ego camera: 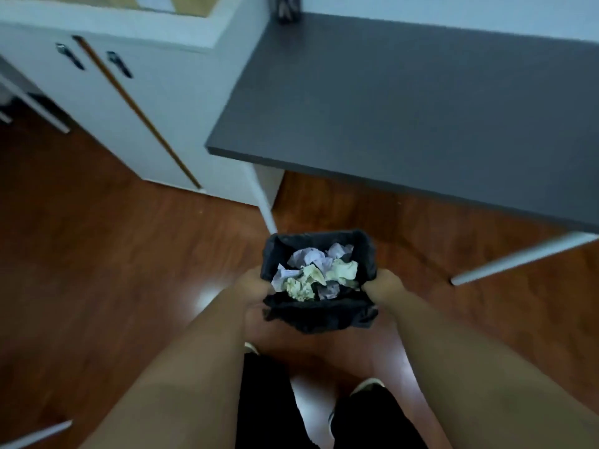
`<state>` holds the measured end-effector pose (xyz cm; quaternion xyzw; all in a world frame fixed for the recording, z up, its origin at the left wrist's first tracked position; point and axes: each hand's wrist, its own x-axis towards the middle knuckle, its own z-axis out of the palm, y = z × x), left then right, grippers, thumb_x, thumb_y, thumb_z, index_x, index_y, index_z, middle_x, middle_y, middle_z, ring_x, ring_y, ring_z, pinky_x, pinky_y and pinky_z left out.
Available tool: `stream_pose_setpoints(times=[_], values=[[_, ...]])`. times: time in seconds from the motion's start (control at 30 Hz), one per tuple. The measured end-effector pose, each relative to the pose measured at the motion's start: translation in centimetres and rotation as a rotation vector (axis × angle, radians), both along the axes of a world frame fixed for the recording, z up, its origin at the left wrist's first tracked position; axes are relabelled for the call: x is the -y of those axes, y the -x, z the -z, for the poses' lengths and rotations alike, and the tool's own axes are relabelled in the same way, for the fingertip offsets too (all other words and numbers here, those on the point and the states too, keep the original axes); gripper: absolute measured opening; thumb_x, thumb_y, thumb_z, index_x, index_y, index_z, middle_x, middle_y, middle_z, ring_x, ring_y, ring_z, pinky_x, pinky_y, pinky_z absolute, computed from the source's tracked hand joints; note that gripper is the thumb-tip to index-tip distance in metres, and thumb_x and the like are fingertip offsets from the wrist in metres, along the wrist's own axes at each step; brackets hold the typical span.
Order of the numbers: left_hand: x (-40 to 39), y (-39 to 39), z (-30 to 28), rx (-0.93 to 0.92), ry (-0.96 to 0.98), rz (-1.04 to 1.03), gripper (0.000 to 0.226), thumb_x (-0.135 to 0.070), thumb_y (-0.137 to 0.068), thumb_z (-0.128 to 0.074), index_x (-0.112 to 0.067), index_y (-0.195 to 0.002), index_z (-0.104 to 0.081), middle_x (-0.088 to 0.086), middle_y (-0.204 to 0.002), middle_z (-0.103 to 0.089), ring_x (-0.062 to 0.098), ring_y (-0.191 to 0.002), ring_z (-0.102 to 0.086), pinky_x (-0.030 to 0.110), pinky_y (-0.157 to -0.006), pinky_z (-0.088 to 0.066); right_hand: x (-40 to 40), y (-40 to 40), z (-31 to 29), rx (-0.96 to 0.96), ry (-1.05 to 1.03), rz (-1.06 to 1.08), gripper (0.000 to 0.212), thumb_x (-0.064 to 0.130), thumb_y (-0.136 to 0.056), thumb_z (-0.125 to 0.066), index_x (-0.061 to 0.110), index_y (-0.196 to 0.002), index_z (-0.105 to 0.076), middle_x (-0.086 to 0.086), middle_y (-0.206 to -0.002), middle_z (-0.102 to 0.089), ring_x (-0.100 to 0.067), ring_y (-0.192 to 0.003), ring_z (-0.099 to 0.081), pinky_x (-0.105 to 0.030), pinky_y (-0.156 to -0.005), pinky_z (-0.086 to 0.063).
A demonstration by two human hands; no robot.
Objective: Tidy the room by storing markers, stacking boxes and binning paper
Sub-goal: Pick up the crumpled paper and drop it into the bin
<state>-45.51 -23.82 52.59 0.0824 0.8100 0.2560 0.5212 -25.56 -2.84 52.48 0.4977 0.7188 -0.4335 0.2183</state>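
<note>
Head view, looking down at both arms reaching forward to a small bin lined with a black bag, low centre of the frame. Left hand grips the bin's left rim, fingers curled over the bag edge. Right hand grips the right rim the same way. Whether the bin sits on the floor or is lifted: cannot tell.

Crumpled paper fills the inside of the bin, white and pale yellow-green balls piled together, all within the rim.

Dark grey tabletop takes the upper right of the frame, on white legs; one leg comes down just beyond the bin's far edge. A dark patterned object stands at the table's far left corner, top centre, too cropped to identify.

White cabinet at upper left, two dark handles on its doors, with a wood-coloured strip running diagonally down the front. Reddish wood floor across the rest. Black trousers and the toes of light shoes show at bottom centre, between the forearms.
</note>
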Motion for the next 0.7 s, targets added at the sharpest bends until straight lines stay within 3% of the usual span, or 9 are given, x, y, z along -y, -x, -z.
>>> stream_pose_setpoints(times=[0.07, 0.13, 0.2, 0.27, 0.37, 0.43, 0.57, 0.7], values=[[4.0, 3.9, -1.1, -0.042, 0.0, 0.005, 0.03, -0.009, -0.074, -0.064, -0.016, -0.103, -0.063, 0.019, -0.102, -0.067, 0.037, -0.091, -0.065, 0.053, -0.086, -0.056, 2.6, 5.3, -0.6, 0.002, -0.004, -0.071, 0.008, 0.012, -0.088, -0.052, 0.011, -0.087, -0.059, -0.01, -0.089, -0.061, -0.027, -0.081, -0.057, -0.027, -0.065, -0.042], [7.2, 8.0, -2.2, -0.087, 0.016, 0.054, 0.023, -0.025, -0.074, -0.069, -0.03, -0.093, -0.058, 0.009, -0.09, -0.067, 0.029, -0.078, -0.067, 0.043, -0.071, -0.06, 5.2, 10.3, -0.4, -0.003, 0.005, -0.102, 0.012, 0.013, -0.09, -0.051, 0.008, -0.094, -0.062, -0.014, -0.096, -0.062, -0.031, -0.091, -0.06, -0.033, -0.073, -0.045], [10.0, 12.5, -3.3, -0.157, 0.02, 0.076, 0.017, -0.036, -0.075, -0.069, -0.036, -0.086, -0.057, 0.001, -0.077, -0.067, 0.018, -0.059, -0.065, 0.029, -0.051, -0.053, 7.6, 14.9, -0.2, -0.005, 0.007, -0.091, 0.017, 0.013, -0.092, -0.051, 0.005, -0.099, -0.064, -0.018, -0.101, -0.063, -0.035, -0.097, -0.061, -0.038, -0.082, -0.048], [12.5, 17.3, -3.8, -0.232, 0.003, 0.03, 0.016, -0.035, -0.074, -0.071, -0.034, -0.085, -0.06, -0.002, -0.069, -0.065, 0.014, -0.048, -0.063, 0.023, -0.042, -0.047, 10.2, 19.0, 0.0, 0.009, 0.002, -0.052, 0.011, 0.01, -0.091, -0.05, 0.009, -0.085, -0.059, -0.015, -0.09, -0.061, -0.034, -0.089, -0.059, -0.037, -0.076, -0.047], [15.3, 22.8, -3.3, -0.301, 0.042, -0.006, 0.009, -0.024, -0.08, -0.071, -0.026, -0.085, -0.063, 0.001, -0.064, -0.065, 0.016, -0.048, -0.066, 0.026, -0.045, -0.053, 13.7, 24.0, 1.1, 0.008, 0.047, 0.031, 0.016, 0.01, -0.089, -0.05, 0.015, -0.073, -0.052, -0.007, -0.074, -0.055, -0.031, -0.081, -0.057, -0.032, -0.066, -0.042], [16.2, 25.3, -2.2, -0.374, 0.089, 0.04, 0.009, -0.019, -0.082, -0.066, -0.022, -0.076, -0.06, 0.0, -0.06, -0.06, 0.016, -0.049, -0.062, 0.026, -0.047, -0.05, 15.3, 26.8, 1.8, 0.001, 0.076, 0.13, 0.008, 0.012, -0.085, -0.051, 0.015, -0.085, -0.058, -0.011, -0.082, -0.061, -0.034, -0.084, -0.06, -0.032, -0.065, -0.042], [15.8, 29.8, 1.9, -0.476, 0.14, 0.062, 0.027, -0.011, -0.085, -0.053, -0.015, -0.062, -0.039, 0.001, -0.057, -0.043, 0.022, -0.056, -0.041, 0.03, -0.048, -0.027, 14.9, 33.3, 5.3, -0.004, 0.206, 0.279, 0.021, 0.011, -0.089, -0.051, 0.015, -0.106, -0.063, -0.017, -0.099, -0.065, -0.037, -0.091, -0.062, -0.037, -0.067, -0.044], [14.8, 35.2, 5.9, -0.488, 0.149, -0.021, 0.026, -0.011, -0.084, -0.052, -0.021, -0.063, -0.04, 0.001, -0.059, -0.047, 0.021, -0.055, -0.045, 0.027, -0.047, -0.029, 12.2, 41.2, 8.8, 0.048, 0.412, 0.365, 0.024, 0.008, -0.096, -0.048, 0.014, -0.119, -0.053, -0.015, -0.113, -0.058, -0.034, -0.102, -0.057, -0.041, -0.073, -0.051]])
